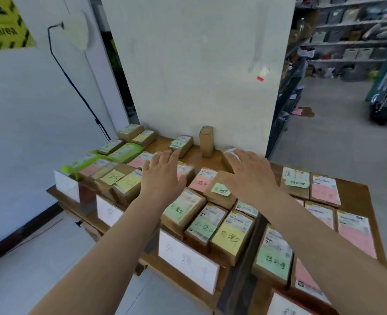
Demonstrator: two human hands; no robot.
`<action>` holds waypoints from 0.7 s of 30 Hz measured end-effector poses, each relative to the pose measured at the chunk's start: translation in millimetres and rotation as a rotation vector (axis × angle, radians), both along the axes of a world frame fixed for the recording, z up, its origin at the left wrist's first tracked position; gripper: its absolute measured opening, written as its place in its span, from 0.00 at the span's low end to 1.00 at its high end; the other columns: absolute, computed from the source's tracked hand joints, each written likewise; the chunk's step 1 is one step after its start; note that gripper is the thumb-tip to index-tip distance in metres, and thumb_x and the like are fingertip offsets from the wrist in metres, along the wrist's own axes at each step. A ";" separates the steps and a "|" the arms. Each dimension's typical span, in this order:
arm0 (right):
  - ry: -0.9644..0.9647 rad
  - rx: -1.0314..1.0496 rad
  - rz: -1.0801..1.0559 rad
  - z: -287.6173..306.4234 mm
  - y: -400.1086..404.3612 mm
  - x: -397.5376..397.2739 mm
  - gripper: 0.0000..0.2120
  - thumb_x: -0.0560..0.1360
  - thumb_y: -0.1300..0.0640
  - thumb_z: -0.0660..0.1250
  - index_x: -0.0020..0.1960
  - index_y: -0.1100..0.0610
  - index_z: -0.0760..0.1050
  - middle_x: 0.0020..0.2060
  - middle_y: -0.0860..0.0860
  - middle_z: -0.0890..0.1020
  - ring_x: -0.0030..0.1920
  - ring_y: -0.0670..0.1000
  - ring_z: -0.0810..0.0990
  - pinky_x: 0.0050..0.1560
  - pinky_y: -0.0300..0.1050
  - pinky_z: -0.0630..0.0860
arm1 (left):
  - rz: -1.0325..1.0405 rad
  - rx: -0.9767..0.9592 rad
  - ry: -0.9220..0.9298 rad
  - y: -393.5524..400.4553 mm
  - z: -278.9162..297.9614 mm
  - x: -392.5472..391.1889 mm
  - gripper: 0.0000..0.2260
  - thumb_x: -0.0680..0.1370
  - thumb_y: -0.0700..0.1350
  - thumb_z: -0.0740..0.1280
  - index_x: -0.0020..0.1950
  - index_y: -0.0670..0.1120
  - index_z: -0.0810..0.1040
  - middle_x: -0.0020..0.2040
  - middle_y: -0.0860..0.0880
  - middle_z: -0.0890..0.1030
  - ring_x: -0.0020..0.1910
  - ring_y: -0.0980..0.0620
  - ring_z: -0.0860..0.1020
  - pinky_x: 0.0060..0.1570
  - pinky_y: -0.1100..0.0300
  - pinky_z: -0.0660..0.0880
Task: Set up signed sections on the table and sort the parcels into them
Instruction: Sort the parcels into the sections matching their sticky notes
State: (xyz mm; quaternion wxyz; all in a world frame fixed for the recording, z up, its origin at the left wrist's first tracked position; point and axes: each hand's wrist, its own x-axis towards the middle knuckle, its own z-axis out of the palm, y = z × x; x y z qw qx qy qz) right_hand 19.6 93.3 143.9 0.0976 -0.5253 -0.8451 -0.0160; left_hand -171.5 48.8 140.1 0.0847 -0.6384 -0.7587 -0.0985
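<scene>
A wooden table [356,189] holds several brown cardboard parcels with green, yellow and pink notes, grouped in sections. White paper signs stand along its front edge: one at the left [66,185], one [108,211] beside it, a large one [188,262] in the middle and one [285,305] at the lower right. My left hand [163,173] reaches flat, fingers straight, over the middle parcels. My right hand [249,171] stretches out open, fingertips at a small parcel [230,153] by the wall. One parcel [207,142] stands upright against the wall; another [181,144] lies to its left.
A white pillar [199,64] backs the table. Green soft packets [122,152] lie at the far left. A black cable [74,85] runs down the left wall. Storage shelves [351,35] and an aisle floor open to the right.
</scene>
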 end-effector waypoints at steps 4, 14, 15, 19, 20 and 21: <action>-0.005 -0.004 -0.042 -3.1 -18.1 -47.1 0.28 0.78 0.45 0.57 0.74 0.51 0.55 0.74 0.51 0.60 0.72 0.55 0.61 0.67 0.54 0.63 | -0.046 -0.025 0.016 -16.2 -1.5 -45.5 0.28 0.79 0.54 0.58 0.76 0.48 0.54 0.75 0.48 0.59 0.74 0.46 0.57 0.72 0.47 0.56; -0.037 -0.030 -0.168 -16.3 -38.5 -130.2 0.29 0.78 0.44 0.57 0.75 0.50 0.54 0.75 0.51 0.58 0.74 0.55 0.58 0.68 0.54 0.61 | -0.084 -0.069 0.017 -28.8 -14.2 -146.6 0.28 0.79 0.55 0.58 0.76 0.50 0.54 0.76 0.48 0.59 0.74 0.47 0.57 0.72 0.48 0.56; -0.055 -0.027 -0.174 -16.6 -37.1 -135.1 0.29 0.78 0.43 0.57 0.75 0.50 0.53 0.75 0.51 0.58 0.74 0.55 0.58 0.69 0.54 0.60 | -0.094 -0.074 0.019 -27.0 -15.6 -152.4 0.28 0.79 0.55 0.58 0.76 0.50 0.53 0.76 0.48 0.59 0.74 0.47 0.57 0.72 0.47 0.56; -0.080 0.004 -0.199 -15.4 -23.5 -150.4 0.29 0.78 0.43 0.57 0.75 0.51 0.54 0.75 0.51 0.59 0.74 0.55 0.59 0.69 0.54 0.59 | -0.132 -0.081 0.018 -11.8 -20.3 -171.8 0.28 0.79 0.55 0.57 0.76 0.49 0.53 0.76 0.49 0.58 0.75 0.47 0.56 0.72 0.47 0.56; -0.076 0.009 -0.204 -14.4 -18.1 -154.2 0.29 0.78 0.43 0.57 0.75 0.51 0.54 0.74 0.51 0.59 0.73 0.55 0.59 0.69 0.53 0.59 | -0.136 -0.084 0.013 -5.4 -21.5 -176.5 0.28 0.79 0.55 0.57 0.76 0.49 0.53 0.76 0.49 0.58 0.75 0.47 0.56 0.73 0.47 0.56; -0.078 0.017 -0.205 -13.7 -11.6 -158.4 0.29 0.78 0.43 0.58 0.75 0.51 0.54 0.74 0.51 0.60 0.73 0.54 0.59 0.69 0.53 0.60 | -0.138 -0.088 0.006 1.7 -23.0 -181.3 0.28 0.79 0.56 0.57 0.76 0.49 0.53 0.76 0.49 0.58 0.75 0.47 0.56 0.73 0.47 0.56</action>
